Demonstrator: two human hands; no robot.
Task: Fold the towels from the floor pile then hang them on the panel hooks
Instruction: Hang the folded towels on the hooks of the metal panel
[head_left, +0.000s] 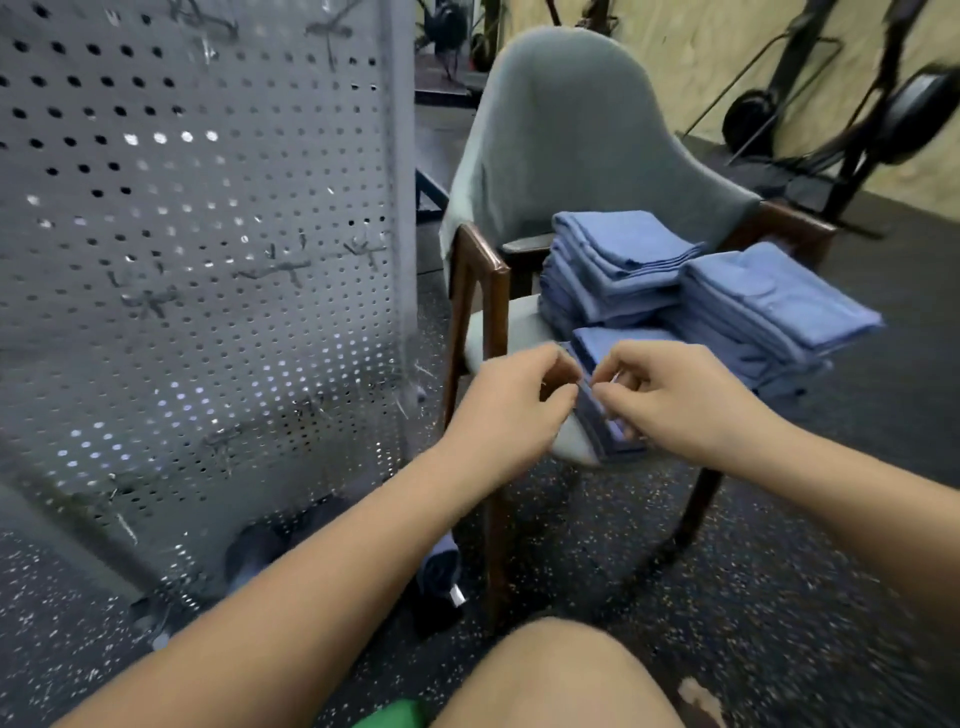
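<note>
Folded towel (615, 345) lies on the chair (524, 332) seat's front edge, between both hands. Left hand (511, 410) and right hand (675, 402), fingers curled, pinch its near edge. Towel stacks (623, 260) sit just behind.

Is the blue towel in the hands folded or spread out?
Folded: the blue towel lies as a small layered rectangle on the chair seat; the left hand and right hand pinch its edge.

Bare forearms (311, 571) run back from the person's left grip (511, 410) and right grip (675, 400), with a bare knee (561, 675) and green garment (397, 717) at six o'clock.
</note>
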